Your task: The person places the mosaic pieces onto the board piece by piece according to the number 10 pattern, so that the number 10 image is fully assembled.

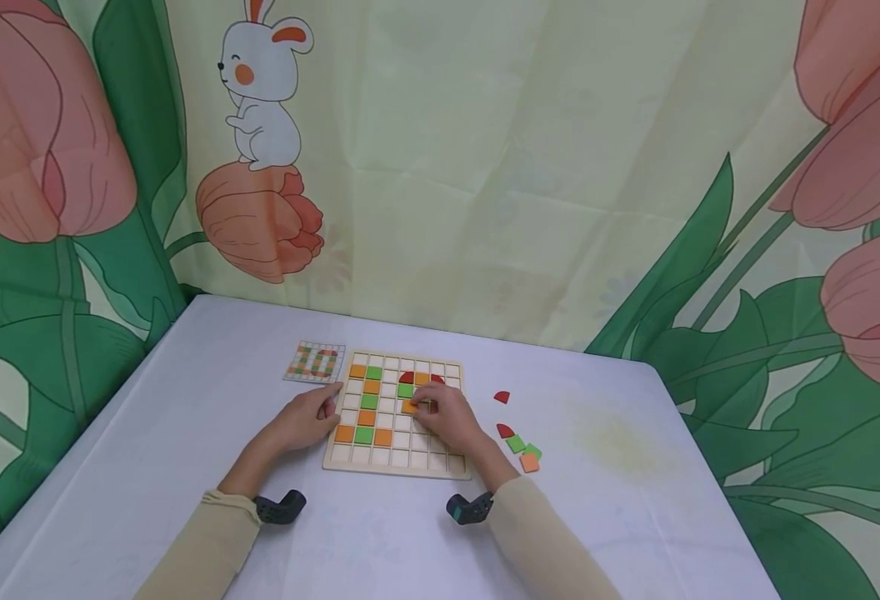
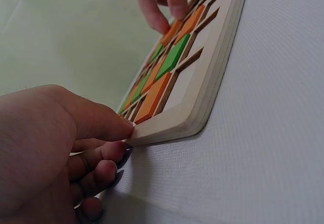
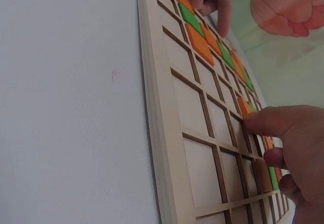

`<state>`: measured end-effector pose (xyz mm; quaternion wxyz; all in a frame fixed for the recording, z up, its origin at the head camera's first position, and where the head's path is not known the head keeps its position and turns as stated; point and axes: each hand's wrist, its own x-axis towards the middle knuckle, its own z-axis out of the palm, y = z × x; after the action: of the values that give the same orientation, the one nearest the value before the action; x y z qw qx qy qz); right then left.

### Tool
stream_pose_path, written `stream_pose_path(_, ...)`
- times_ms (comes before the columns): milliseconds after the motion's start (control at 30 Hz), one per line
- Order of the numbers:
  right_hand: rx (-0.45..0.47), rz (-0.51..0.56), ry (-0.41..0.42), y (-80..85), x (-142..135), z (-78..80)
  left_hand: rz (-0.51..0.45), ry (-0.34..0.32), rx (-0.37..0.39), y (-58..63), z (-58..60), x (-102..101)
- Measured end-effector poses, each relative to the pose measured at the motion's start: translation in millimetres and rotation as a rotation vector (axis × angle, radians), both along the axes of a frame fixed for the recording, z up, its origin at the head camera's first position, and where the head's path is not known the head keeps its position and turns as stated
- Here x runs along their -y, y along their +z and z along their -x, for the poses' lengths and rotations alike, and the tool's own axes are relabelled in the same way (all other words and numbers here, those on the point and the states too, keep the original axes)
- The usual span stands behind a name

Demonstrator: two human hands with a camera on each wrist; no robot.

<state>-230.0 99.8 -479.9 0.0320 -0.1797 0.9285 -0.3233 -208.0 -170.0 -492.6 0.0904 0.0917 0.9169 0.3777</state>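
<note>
A wooden grid board (image 1: 395, 472) lies on the table, with orange and green square tiles and red rounded pieces in some of its cells. At the board's left edge is my left hand (image 1: 307, 419); its thumb (image 2: 109, 122) lies on the rim near the corner, other fingers curled beside and below that edge. Over the right half, my right hand (image 1: 447, 414) holds an orange tile (image 1: 408, 407) with its fingertips at a cell. In the right wrist view, a fingertip of that hand meets the orange tile (image 3: 244, 105). The right hand partly covers a red piece (image 1: 437, 379).
A small card with a coloured grid pattern (image 1: 314, 362) lies past the board's upper left corner. Right of the board are loose pieces: a red quarter-round (image 1: 502, 397), another red one (image 1: 504, 431), green tiles (image 1: 515, 443) and an orange tile (image 1: 530, 462). A printed curtain (image 1: 470, 233) hangs behind.
</note>
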Motion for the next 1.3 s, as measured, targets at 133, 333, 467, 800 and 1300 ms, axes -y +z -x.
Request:
stream_pose_path(133,-0.005,-0.009,-0.004,-0.7,4.4,1.4,-0.003,0.007,0.005,-1.3,0.6,0.0)
stream_pose_path(333,-0.013,-0.039,-0.008,-2.2,10.5,3.6,-0.005,0.009,0.008,-0.1,-0.4,-1.3)
stream_pose_path(467,-0.034,-0.025,-0.006,-2.6,9.8,2.1,0.004,0.001,0.004,1.4,-0.6,-2.6)
stream_pose_path(800,-0.078,0.014,-0.016,-5.1,-2.4,-0.6,0.012,0.001,-0.01,1.2,0.3,-1.1)
stream_pose_path(1300,-0.053,0.042,-0.09,3.2,-29.5,-9.8,0.01,-0.005,-0.009,0.2,-0.2,-1.0)
